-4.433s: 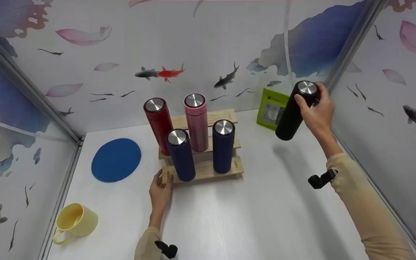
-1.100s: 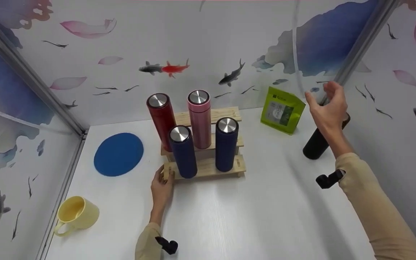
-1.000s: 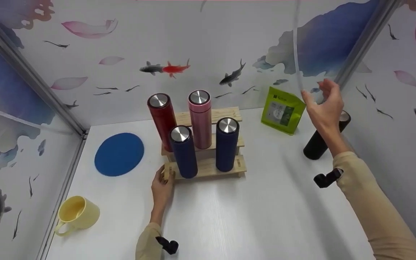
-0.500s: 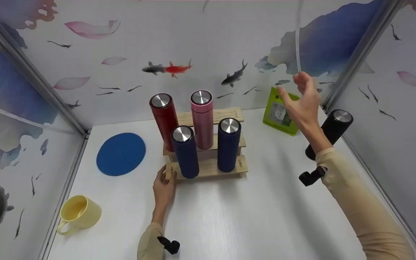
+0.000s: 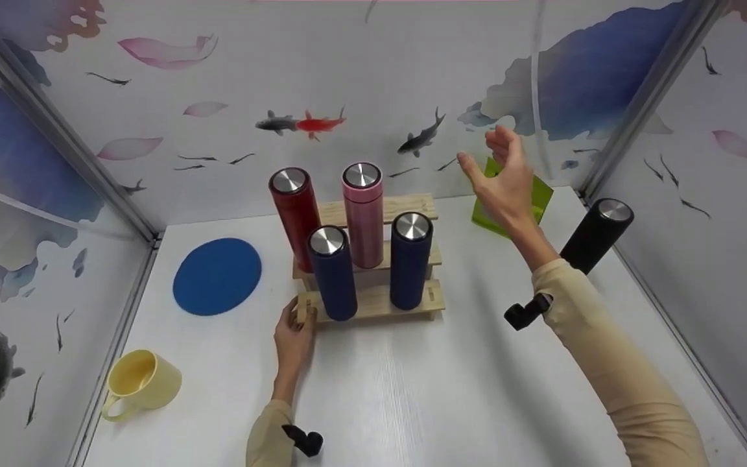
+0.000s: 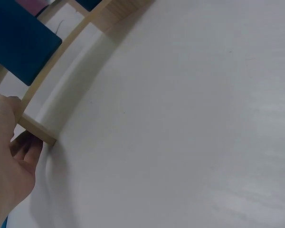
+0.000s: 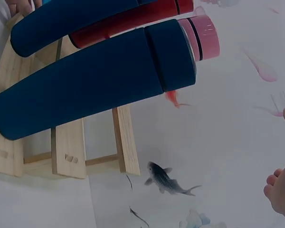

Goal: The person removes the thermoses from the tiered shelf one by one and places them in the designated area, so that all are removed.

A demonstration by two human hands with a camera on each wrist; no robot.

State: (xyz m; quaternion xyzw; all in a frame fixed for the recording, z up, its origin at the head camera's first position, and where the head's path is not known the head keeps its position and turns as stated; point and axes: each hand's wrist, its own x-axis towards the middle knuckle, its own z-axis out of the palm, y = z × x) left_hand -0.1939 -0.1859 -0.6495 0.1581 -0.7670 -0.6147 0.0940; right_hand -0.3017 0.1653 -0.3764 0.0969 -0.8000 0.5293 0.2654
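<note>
My left hand [image 5: 294, 334] grips the front left corner of a tiered wooden rack [image 5: 371, 306]; in the left wrist view its fingers curl around the rack's leg [image 6: 38, 130]. Two dark blue thermos bottles, one left [image 5: 334, 279] and one right [image 5: 409, 269], stand upright on the lowest tier. Behind them, a red thermos [image 5: 296, 220] and a pink thermos [image 5: 365, 227] stand on the middle tier. In the air right of the rack, my right hand [image 5: 506, 185] has its fingers spread and holds nothing. A black thermos [image 5: 591, 243] stands on the table, its base hidden by the right arm.
A green pouch [image 5: 542, 198] stands at the back, partly behind my right hand. A blue round mat [image 5: 218, 277] lies left of the rack, and a yellow mug [image 5: 159, 383] stands near the front left. Printed panels wall the white table [image 5: 386, 395] at back and sides.
The right hand held the black thermos earlier, set it down at the right and let go. It has since moved left toward the rack. The left hand keeps its grip.
</note>
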